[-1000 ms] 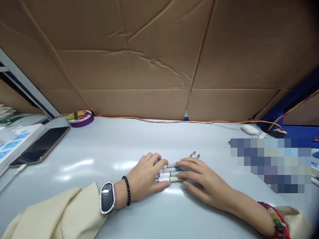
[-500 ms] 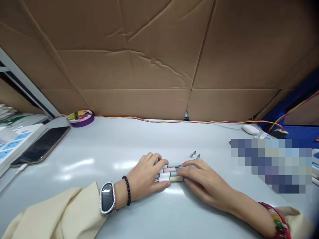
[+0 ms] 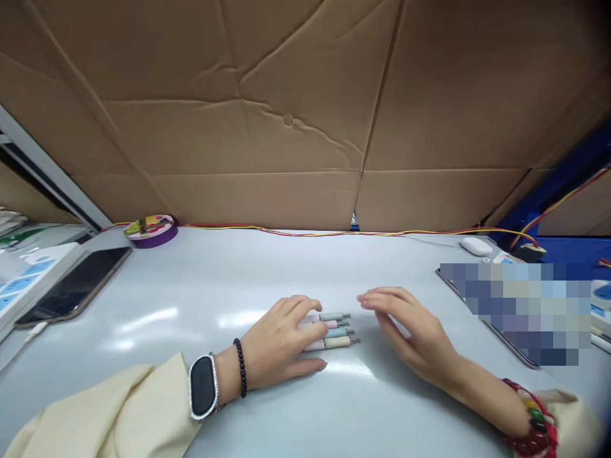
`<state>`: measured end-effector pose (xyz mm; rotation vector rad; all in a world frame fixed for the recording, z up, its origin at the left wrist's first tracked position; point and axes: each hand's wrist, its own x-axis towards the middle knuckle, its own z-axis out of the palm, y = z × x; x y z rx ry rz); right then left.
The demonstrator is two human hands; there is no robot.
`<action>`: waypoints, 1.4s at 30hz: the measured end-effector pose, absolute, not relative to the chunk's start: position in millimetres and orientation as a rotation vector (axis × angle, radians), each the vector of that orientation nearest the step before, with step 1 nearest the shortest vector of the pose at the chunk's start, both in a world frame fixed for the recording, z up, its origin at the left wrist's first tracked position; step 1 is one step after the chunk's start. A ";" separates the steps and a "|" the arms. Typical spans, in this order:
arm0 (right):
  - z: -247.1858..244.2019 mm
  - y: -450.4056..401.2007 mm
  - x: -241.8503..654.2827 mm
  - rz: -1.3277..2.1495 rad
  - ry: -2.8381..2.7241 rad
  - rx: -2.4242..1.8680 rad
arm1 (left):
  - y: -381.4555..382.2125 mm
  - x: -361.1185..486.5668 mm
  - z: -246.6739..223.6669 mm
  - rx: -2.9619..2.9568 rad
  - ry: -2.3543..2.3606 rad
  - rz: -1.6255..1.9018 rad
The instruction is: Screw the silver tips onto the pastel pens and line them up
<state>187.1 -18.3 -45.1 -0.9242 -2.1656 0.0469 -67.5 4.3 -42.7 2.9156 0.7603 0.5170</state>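
Note:
Several pens lie side by side on the table: a pale green pen [image 3: 333, 316] farthest away, then a pink pen [image 3: 331, 324], a light blue pen [image 3: 337, 333] and a cream pen [image 3: 338, 342] nearest me. Their grey metallic ends point right. My left hand [image 3: 289, 334] rests over their left parts, fingers spread and thumb apart on the near side, covering the rest of the barrels. Right of the pens, apart from them, my right hand [image 3: 410, 324] is open with its fingers stretched out to the left. Any small metal pieces behind its fingers are hidden.
A dark phone [image 3: 76, 283] with a white cable lies left, beside a power strip [image 3: 28, 277]. A purple round tape roll [image 3: 151, 232] stands at the back left. A white mouse [image 3: 476, 246] and a partly blurred-out tablet-like device [image 3: 506, 340] are at right. Cardboard [image 3: 248, 140] walls the back.
My right hand has drawn off the pens' right ends, moving right and slightly away from me. Their metallic ends now show. The small metal pieces behind are covered. My left hand stays over the pens.

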 end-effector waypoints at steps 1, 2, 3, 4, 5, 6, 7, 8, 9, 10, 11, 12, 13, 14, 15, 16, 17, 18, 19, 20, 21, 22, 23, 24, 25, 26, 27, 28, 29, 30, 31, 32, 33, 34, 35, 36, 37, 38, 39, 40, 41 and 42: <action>-43.4 -16.0 190.4 0.002 -2.137 -0.945 | 4.1 -67.7 -42.7 2.943 0.727 0.529; -41.8 -13.4 194.0 -0.037 -2.114 -0.967 | 3.9 -67.7 -42.7 2.960 0.707 0.541; -40.4 -10.6 197.9 -0.068 -2.094 -0.988 | 3.8 -67.6 -42.8 2.971 0.697 0.556; -39.2 -7.7 202.0 -0.089 -2.078 -1.009 | 3.8 -67.4 -43.0 2.981 0.694 0.570; -38.5 -5.0 206.1 -0.100 -2.067 -1.032 | 3.9 -67.3 -43.5 2.991 0.692 0.580; -38.0 -2.6 210.1 -0.106 -2.060 -1.056 | 4.1 -67.1 -44.3 3.001 0.690 0.589; -37.9 -0.5 213.8 -0.110 -2.057 -1.084 | 4.5 -67.0 -45.3 3.009 0.687 0.595; -38.0 1.1 217.0 -0.109 -2.063 -1.111 | 4.8 -66.9 -46.5 3.013 0.680 0.611; -38.3 2.2 219.4 -0.102 -2.074 -1.137 | 5.1 -66.8 -47.5 3.013 0.669 0.642; -38.9 2.9 221.0 -0.091 -2.091 -1.160 | 5.3 -66.7 -48.3 3.004 0.655 0.689; -39.6 3.2 221.8 -0.075 -2.114 -1.181 | 5.2 -66.5 -48.4 2.988 0.639 0.754; -40.4 3.2 221.9 -0.059 -2.137 -1.197 | 4.9 -66.4 -47.8 2.966 0.629 0.819; -41.4 3.1 221.5 -0.042 -2.162 -1.211 | 4.3 -66.3 -46.4 2.940 0.626 0.870; -42.5 3.0 220.8 -0.027 -2.186 -1.223 | 3.6 -66.2 -44.4 2.914 0.623 0.900; -43.6 3.0 220.0 -0.014 -2.207 -1.233 | 2.8 -66.1 -42.0 2.892 0.616 0.912; -44.6 3.1 219.3 -0.003 -2.224 -1.241 | 2.0 -66.2 -39.4 2.874 0.607 0.922; -45.4 3.3 218.8 0.007 -2.236 -1.248 | 1.3 -66.2 -37.1 2.862 0.598 0.931; -46.0 3.5 218.4 0.018 -2.241 -1.254 | 0.9 -66.3 -35.3 2.853 0.595 0.944; -46.0 3.6 218.1 0.031 -2.240 -1.259 | 0.6 -66.4 -34.1 2.848 0.595 0.963; -45.6 3.3 217.7 0.044 -2.234 -1.263 | 0.6 -66.5 -33.6 2.846 0.604 0.976; -44.5 2.5 216.8 0.061 -2.220 -1.265 | 0.7 -66.6 -33.5 2.846 0.620 0.981; -42.8 0.9 215.4 0.088 -2.195 -1.264 | 0.9 -66.6 -33.8 2.848 0.634 0.979; -40.4 -1.6 213.1 0.112 -2.166 -1.262 | 1.2 -66.6 -34.2 2.850 0.642 0.975; -37.7 -4.9 210.1 0.156 -2.111 -1.260 | 1.5 -66.5 -34.7 2.851 0.650 0.971; -34.7 -9.0 206.3 0.221 -2.037 -1.253 | 1.7 -66.3 -35.0 2.852 0.659 0.965; -31.7 -13.5 202.1 0.268 -1.965 -1.250 | 1.9 -66.1 -35.2 2.854 0.669 0.957; -29.0 -18.2 197.7 0.420 -1.782 -1.232 | 1.9 -65.8 -35.1 2.856 0.678 0.948; -26.8 -22.6 193.5 0.552 -1.660 -1.198 | 1.9 -65.5 -35.0 2.858 0.687 0.938; -25.1 -26.5 190.0 0.634 -1.585 -1.163 | 1.7 -65.3 -34.7 2.860 0.696 0.928; -24.1 -29.7 187.2 0.701 -1.517 -1.126 | 1.6 -65.1 -34.5 2.862 0.704 0.918; -23.6 -32.0 185.4 0.740 -1.482 -1.095 | 1.5 -64.9 -34.4 2.864 0.710 0.910; -23.7 -33.5 184.3 0.760 -1.459 -1.070 | 1.4 -64.9 -34.3 2.866 0.715 0.904; -24.1 -34.3 183.8 0.770 -1.443 -1.052 | 1.4 -64.8 -34.5 2.868 0.720 0.898; -24.8 -34.7 183.6 0.775 -1.431 -1.040 | 1.4 -64.8 -34.8 2.871 0.725 0.893; -25.7 -34.8 183.4 0.783 -1.428 -1.031 | 1.5 -64.9 -35.3 2.875 0.730 0.887; -26.7 -34.9 183.1 0.790 -1.432 -1.023 | 1.7 -64.9 -35.8 2.878 0.735 0.882; -27.8 -35.1 182.6 0.794 -1.440 -1.016 | 2.0 -65.0 -36.3 2.882 0.739 0.875; -28.9 -35.5 181.8 0.794 -1.455 -1.007 | 2.2 -65.1 -36.8 2.885 0.743 0.869; -30.0 -36.1 180.8 0.788 -1.474 -0.997 | 2.3 -65.2 -37.3 2.888 0.745 0.864; -31.2 -36.8 179.7 0.776 -1.496 -0.984 | 2.4 -65.2 -37.6 2.892 0.745 0.860; -32.4 -37.5 178.7 0.761 -1.520 -0.970 | 2.4 -65.3 -37.9 2.895 0.744 0.856; -33.5 -38.1 177.7 0.746 -1.543 -0.958 | 2.4 -65.3 -38.0 2.900 0.742 0.855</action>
